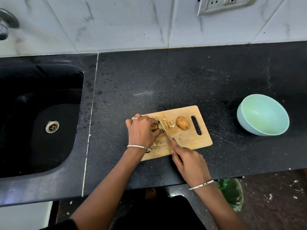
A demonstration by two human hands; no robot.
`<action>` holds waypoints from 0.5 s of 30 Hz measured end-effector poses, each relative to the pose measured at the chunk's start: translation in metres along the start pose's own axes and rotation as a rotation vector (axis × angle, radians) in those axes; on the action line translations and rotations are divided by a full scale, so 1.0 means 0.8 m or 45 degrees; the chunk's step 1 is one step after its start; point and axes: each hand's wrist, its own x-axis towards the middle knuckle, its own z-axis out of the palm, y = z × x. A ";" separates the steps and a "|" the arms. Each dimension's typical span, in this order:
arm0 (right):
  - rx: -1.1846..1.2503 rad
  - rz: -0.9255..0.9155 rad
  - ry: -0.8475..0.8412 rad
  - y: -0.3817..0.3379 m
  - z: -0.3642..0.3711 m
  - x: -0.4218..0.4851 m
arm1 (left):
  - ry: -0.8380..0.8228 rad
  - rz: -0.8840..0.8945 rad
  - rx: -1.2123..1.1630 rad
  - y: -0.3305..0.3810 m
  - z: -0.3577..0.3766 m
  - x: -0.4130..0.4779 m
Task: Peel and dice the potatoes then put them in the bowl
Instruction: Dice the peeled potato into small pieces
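Black stone makes up most of this kitchen: at the far left a dark sink (pixel 41 113) is sunk into the counter, a metal drain (pixel 52 126) shining at its bottom and a steel tap (pixel 6 22) jutting over it from the marbled white tiles (pixel 116 22). To the right of the sink runs the speckled countertop (pixel 166 80), and a wooden cutting board (pixel 191 141) lies on it, tilted, near the front edge. The person's left hand (pixel 142 130), with a ring (pixel 135 118) on one finger and a bangle (pixel 138 146) at the wrist, rests on the board's left end; its fingers are curled and bunched together, the tips pinching a pale potato piece (pixel 159 126) down against the wood. Just beside those fingertips the knife (pixel 163 128) slants across the board, its blade touching that piece. A few diced bits (pixel 170 124) lie scattered right of the blade, and some more lie nearer the wrist. A whole unpeeled potato (pixel 182 123) sits just beyond them, next to the board's handle slot (pixel 196 125). The right hand (pixel 189 163) grips the knife's handle, which is hidden in the palm, with the forefinger stretched straight along the back of the blade and the other fingers wrapped round. High on the wall is a socket plate (pixel 224 4); below the counter's edge stands a green bin (pixel 232 193). Well apart from the board, at the right, stands a pale green bowl (pixel 244 125).
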 end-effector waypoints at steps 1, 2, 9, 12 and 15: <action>0.005 0.007 -0.013 0.000 0.002 0.001 | 0.001 -0.001 0.000 0.000 0.001 0.000; 0.012 0.015 -0.025 -0.001 0.004 0.002 | 0.000 -0.003 -0.001 0.000 0.001 0.000; 0.127 0.131 -0.101 -0.005 0.008 0.014 | -0.017 -0.007 0.024 0.000 0.002 0.001; 0.170 0.163 -0.096 -0.005 0.006 0.009 | -0.004 -0.016 0.030 0.000 0.002 -0.001; 0.141 0.172 -0.104 -0.003 0.003 0.002 | 0.007 -0.025 0.022 0.001 0.003 -0.002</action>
